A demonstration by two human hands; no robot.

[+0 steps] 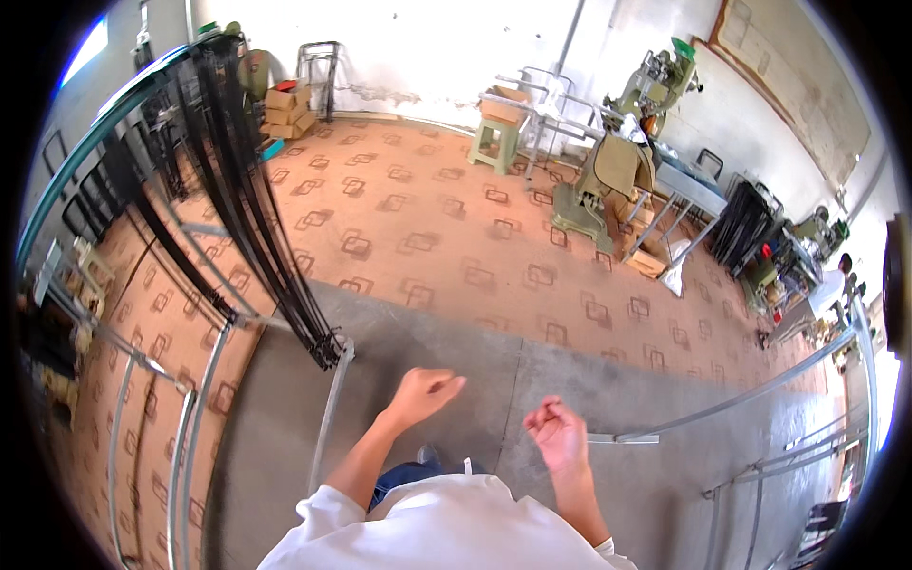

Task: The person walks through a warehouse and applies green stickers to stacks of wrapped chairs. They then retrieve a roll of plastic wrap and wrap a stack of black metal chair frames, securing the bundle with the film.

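My left hand [424, 396] is raised in front of me over the grey floor, its fingers curled in and the thumb side pointing right. To its right, my right hand [559, 434] is held palm up with bent fingers, apart from the left. No object shows in either hand. Nearest to the left hand are the lower ends of long black strips or rods [249, 214], which hang in bunches from a curved rack [104, 128] on my left. A metal rail end [622, 439] lies beside the right hand.
Metal frame legs [331, 413] stand close on my left, and a curved metal frame [760, 399] on my right. Beyond the patterned floor covering [456, 228] are a green stool [494, 142], machines [608, 180], a metal table [686, 185] and cardboard boxes [288, 112]. A person [817, 299] is far right.
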